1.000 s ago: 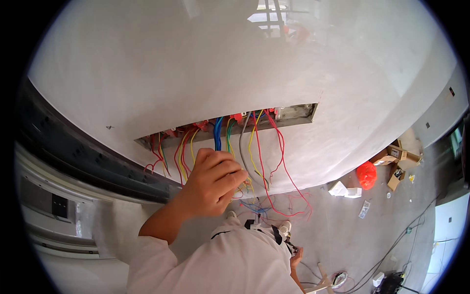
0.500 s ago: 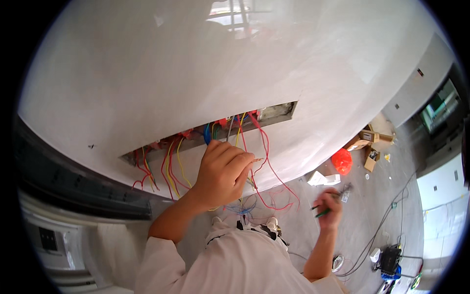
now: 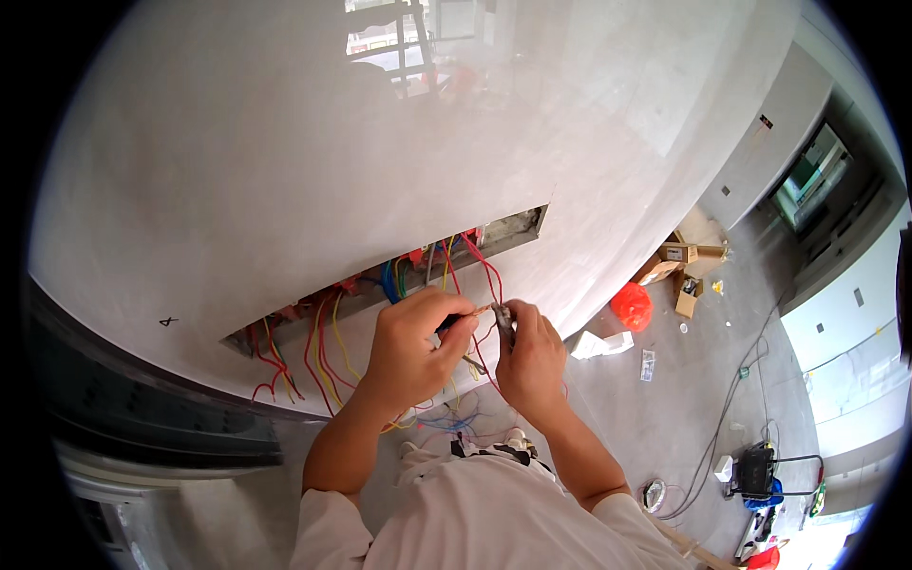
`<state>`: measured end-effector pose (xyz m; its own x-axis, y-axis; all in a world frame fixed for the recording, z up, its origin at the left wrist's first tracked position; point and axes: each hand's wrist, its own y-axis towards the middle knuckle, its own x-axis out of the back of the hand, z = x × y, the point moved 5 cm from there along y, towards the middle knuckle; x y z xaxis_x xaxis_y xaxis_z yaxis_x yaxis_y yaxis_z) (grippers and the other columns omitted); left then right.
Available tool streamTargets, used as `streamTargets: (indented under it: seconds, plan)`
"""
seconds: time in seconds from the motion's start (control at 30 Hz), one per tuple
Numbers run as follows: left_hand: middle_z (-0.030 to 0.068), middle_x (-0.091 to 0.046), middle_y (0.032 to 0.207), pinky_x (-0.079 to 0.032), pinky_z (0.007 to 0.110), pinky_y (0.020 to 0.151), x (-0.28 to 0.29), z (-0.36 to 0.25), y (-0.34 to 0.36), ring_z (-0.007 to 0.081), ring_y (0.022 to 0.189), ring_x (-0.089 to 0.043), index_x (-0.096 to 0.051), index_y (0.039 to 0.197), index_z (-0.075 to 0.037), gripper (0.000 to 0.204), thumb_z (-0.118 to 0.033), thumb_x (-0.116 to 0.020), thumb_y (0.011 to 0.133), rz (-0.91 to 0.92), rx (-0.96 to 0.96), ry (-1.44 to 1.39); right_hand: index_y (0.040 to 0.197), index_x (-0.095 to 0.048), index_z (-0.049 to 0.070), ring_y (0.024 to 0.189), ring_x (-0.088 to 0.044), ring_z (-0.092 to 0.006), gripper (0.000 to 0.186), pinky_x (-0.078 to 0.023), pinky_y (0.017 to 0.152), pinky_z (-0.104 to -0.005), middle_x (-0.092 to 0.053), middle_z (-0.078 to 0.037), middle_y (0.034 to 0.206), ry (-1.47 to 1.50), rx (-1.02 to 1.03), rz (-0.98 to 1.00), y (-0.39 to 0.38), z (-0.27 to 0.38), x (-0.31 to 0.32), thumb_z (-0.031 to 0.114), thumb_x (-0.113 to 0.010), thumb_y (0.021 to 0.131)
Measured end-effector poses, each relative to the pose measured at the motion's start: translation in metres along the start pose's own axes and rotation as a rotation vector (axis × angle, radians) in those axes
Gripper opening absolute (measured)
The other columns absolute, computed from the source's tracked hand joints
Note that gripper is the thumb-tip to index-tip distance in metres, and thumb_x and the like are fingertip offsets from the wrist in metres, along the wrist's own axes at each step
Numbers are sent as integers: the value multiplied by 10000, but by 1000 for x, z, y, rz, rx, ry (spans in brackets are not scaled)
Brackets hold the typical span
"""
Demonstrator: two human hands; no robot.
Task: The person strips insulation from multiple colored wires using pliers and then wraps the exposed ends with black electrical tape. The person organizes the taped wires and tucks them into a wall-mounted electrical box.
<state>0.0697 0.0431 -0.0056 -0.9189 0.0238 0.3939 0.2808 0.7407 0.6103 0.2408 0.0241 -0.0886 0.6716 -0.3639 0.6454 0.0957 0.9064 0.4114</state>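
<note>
My left hand (image 3: 408,347) is closed in a pinch on wires, and their bared, twisted copper ends (image 3: 483,310) stick out past the fingertips. A dark blue piece shows between thumb and fingers. Closed round a pair of pliers (image 3: 503,323), my right hand (image 3: 534,369) has the metal jaws at the copper ends; its palm hides most of the handles. Both hands are in front of a long slot (image 3: 522,228) cut in the pale wall. Out of it hang red wires (image 3: 492,274), yellow wires (image 3: 340,332) and a bundle of blue wires (image 3: 388,282).
Loose wires (image 3: 451,421) lie on the floor by my feet. To the right are a red plastic bag (image 3: 631,307), cardboard boxes (image 3: 688,294), white packaging (image 3: 602,344), long cables (image 3: 714,442) and a black-framed item (image 3: 757,472). A dark recessed track (image 3: 142,380) runs at left.
My right hand has come up from the lower right with the pliers and now meets the copper ends beside my left hand. My left hand keeps its pinch. The view has shifted slightly.
</note>
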Motion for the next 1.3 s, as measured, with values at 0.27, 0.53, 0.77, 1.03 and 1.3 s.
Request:
streamTargets:
  seconds: [0.27,0.53,0.77,1.03,1.3]
  plan:
    - [113,-729,858,-517,313,677,6,3,-3,195,734,-670,-747,968,31,89,17,-759,880,17,9,-93,1594,-300,-47,1452,-419,-499,885,-413,1186,-515,-375,-306,1597,247,166,88,3,21,4,-244,-560,771]
    - [129,-727,832,-522,329,647,6,6,-5,220,717,-676,-747,946,32,102,54,-768,849,25,-49,-42,1641,-244,-17,1500,-371,-502,922,-374,1230,-493,-313,-303,1628,346,132,196,-4,27,3,-239,-561,804]
    - [124,-739,843,-523,352,632,0,5,-6,255,697,-671,-739,930,21,116,61,-782,830,20,-144,90,1619,-263,-31,1480,-388,-486,872,-371,1226,-488,-335,-287,1604,367,98,231,-10,31,6,-212,-577,826]
    - [112,-734,856,-515,370,649,-9,4,-7,258,701,-653,-739,939,7,136,69,-774,824,25,-180,177,1375,-464,-27,1247,-528,-458,563,-451,1042,-505,-561,-230,1337,-25,235,-1,-9,20,4,-80,-700,867]
    - [97,-739,887,-529,386,672,-18,4,-11,279,774,-661,-743,958,-16,156,56,-779,824,109,-251,297,1060,-515,28,787,-635,-347,214,-480,675,-427,-622,-181,853,697,99,180,-16,-11,-46,108,-709,1016]
